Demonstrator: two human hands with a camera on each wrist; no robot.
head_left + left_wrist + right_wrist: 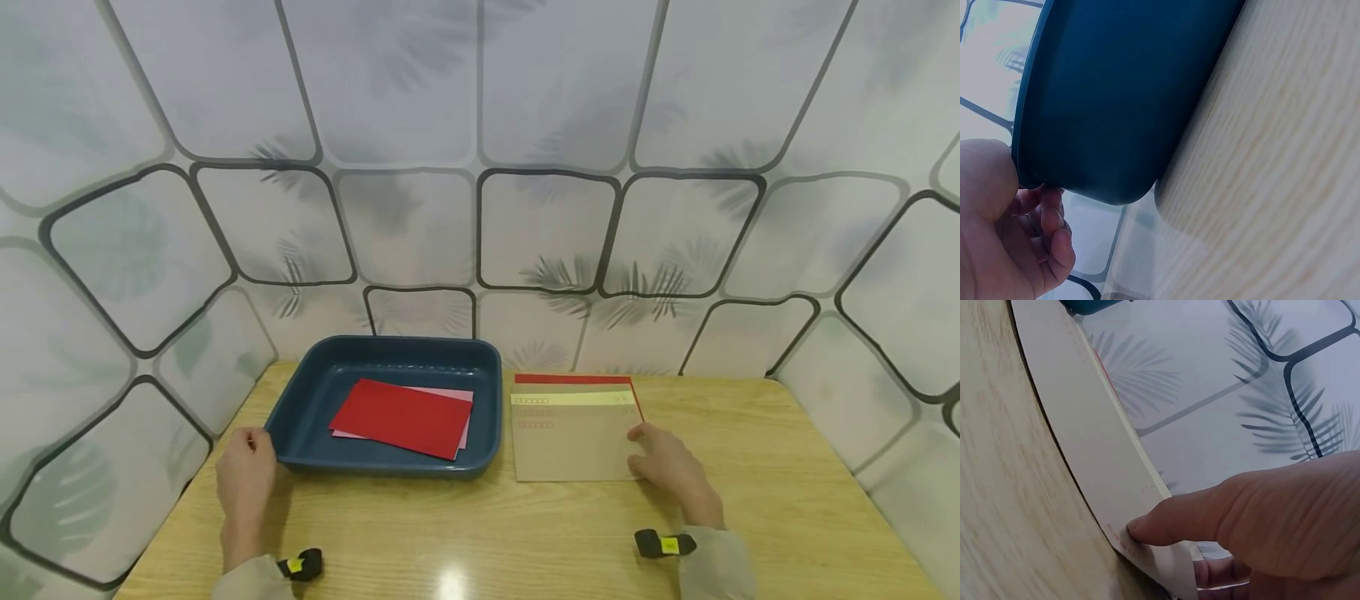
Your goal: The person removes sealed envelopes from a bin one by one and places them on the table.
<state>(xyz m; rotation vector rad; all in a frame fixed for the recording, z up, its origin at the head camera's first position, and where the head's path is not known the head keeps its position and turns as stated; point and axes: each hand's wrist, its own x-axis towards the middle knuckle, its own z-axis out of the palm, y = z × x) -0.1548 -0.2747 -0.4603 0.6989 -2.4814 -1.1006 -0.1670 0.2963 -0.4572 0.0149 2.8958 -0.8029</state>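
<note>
My left hand (246, 467) grips the rim of a dark blue tray (300, 408) at its front left corner; in the left wrist view the fingers (1054, 240) curl under that rim. Inside the tray a red envelope (401, 417) lies askew over a pink envelope (450, 394). Right of the tray, a tan envelope (573, 454) overlaps a yellow envelope (573, 399) and a red envelope (570, 379). My right hand (671, 467) pinches this stack by its right edge, thumb on top in the right wrist view.
The wooden table (757, 467) holds both the tray and the envelope stack. A patterned curtain (555, 225) hangs close behind and along both sides. The tray's right wall stands just left of the stack.
</note>
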